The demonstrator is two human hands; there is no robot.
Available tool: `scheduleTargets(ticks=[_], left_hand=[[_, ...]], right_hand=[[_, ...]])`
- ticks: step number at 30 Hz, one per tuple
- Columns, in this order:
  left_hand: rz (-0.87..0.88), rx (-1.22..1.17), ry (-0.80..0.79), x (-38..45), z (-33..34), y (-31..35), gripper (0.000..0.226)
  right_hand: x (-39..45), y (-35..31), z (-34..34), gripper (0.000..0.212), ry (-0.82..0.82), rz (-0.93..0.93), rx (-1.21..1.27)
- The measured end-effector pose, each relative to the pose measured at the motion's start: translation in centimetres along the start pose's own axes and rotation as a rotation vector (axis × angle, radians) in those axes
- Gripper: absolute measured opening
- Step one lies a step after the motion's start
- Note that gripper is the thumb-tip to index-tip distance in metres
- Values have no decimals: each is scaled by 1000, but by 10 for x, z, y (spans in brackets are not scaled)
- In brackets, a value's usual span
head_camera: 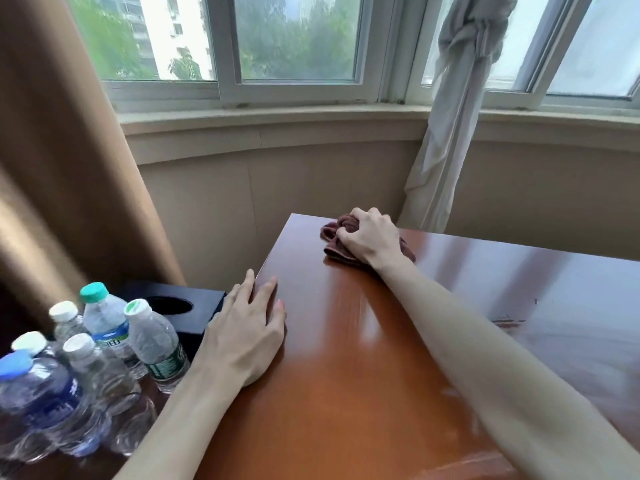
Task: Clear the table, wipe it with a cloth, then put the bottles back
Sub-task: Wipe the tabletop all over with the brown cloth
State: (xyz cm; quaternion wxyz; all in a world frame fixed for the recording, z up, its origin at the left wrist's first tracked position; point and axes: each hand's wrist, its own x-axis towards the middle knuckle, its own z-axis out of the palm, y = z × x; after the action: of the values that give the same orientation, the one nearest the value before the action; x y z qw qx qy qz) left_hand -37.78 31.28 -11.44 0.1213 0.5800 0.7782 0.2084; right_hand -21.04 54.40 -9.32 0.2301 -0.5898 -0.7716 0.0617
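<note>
My right hand (372, 239) is bunched around the cloth (337, 237), fingers curled tight into it, pressing it down near the far left corner of the table (363, 341). The cloth is a dark reddish brown, soft and crumpled into folds, with a flat edge poking out on the side nearer me and a bit showing past my wrist. The tabletop is glossy orange-brown wood that mirrors the window light in pale streaks. My left hand (247, 336) lies flat on the table's left edge, fingers spread loosely and holding nothing, the fingertips straddling the rim.

The bottles (90, 351) stand clustered off the table to my left, on a lower dark surface: clear plastic water bottles, most with white caps, one with a teal cap (93, 292), one with a blue cap (14, 367) and a dark blue label. Two carry green-banded labels, but the writing on them is too blurred to read. Just behind them sits a black tissue box (180, 308) with a round opening on top
</note>
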Motion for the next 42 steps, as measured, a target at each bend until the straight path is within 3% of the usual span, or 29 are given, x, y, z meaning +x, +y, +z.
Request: scheduleTargets(ticks=[11,16,24,29,36,42], left_hand=[[139,104,50,-6,-2,3,61],[132,96,27,-9,-1,2,59],[96,64,18,-5,-2,3,57],[95,50,5,-2,-2,3,56],[87,56,3,1,0,3,55],[74,38,37,-3,-4,6,54]], right_hand=[[-220,-31,-59,51,-54,-333,10],[-191,-22,-55,51,-83,-305,47],[-28,2,-14,39,-15,-79,11],[27,-3,7,50,20,-7,19],[-48,-7,-8,30,-3,-121,19],[-188,-27,-45,38,-50,-365,83]])
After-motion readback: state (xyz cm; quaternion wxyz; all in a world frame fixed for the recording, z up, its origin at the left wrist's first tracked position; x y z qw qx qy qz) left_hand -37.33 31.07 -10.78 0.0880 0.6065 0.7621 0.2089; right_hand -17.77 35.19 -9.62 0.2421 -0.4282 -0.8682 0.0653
